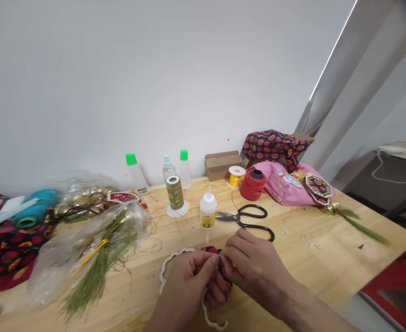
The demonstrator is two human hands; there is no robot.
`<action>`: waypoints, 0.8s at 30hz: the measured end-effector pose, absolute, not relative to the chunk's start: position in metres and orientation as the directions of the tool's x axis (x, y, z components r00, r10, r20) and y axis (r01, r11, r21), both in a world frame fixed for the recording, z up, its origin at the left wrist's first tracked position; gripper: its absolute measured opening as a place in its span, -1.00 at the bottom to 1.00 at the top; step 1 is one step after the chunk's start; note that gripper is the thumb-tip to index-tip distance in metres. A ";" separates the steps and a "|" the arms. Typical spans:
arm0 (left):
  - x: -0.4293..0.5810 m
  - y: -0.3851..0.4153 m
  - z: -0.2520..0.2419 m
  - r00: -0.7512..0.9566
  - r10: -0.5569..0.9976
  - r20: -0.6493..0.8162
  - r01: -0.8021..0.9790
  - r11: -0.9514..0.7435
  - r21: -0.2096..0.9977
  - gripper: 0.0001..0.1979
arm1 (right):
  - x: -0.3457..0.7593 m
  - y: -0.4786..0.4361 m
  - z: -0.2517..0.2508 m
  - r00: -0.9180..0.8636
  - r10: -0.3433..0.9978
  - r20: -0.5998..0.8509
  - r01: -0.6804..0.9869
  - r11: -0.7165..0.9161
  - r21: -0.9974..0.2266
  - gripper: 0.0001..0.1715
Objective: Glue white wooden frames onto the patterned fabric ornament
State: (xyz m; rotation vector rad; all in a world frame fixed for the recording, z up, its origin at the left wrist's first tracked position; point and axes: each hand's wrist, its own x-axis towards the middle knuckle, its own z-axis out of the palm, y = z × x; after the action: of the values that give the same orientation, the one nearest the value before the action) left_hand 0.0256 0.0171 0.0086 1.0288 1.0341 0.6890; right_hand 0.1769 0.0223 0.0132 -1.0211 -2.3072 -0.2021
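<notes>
The left hand grips patterned fabric, closed; the right hand pinches (on what, unclear).

No text is legible. The white bottle carries a yellow label with printed lettering; its characters are too small and blurred to resolve. The leftmost green-capped bottle bears a small dark label near its base, likewise unreadable.
</notes>
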 end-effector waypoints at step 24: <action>0.025 0.017 0.010 0.263 0.931 -0.255 0.020 0.259 0.966 -0.66 | 0.193 0.023 0.012 -0.410 0.731 0.546 0.619 0.663 -0.422 -0.79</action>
State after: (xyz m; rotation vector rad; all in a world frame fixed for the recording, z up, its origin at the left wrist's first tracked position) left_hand 0.0253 0.0173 0.0097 1.1204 1.1158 0.8326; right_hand 0.1932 0.0229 0.0119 -1.0382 -2.1520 0.1977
